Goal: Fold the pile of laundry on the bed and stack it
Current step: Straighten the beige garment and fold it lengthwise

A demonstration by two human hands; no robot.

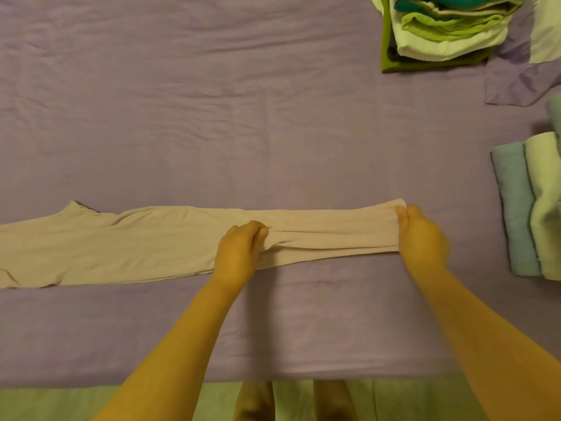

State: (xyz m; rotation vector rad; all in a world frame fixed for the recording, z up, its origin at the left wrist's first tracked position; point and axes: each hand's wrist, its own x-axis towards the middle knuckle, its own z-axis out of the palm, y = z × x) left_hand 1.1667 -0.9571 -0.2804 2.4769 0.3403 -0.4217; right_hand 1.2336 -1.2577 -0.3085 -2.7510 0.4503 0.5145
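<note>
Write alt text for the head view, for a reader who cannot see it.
Two bare hands grip a long beige garment laid flat across a purple bed: the left hand at its middle, the right hand at its right end. Folded stacks sit at the far right.

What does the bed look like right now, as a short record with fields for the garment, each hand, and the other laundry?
garment: long beige garment laid flat across the purple bedsheet
left hand: left hand pinches the garment near its middle
right hand: right hand grips the garment's right end
far stack: green and white folded stack, far right
near pile: pale blue and green folded cloths, right edge
</note>
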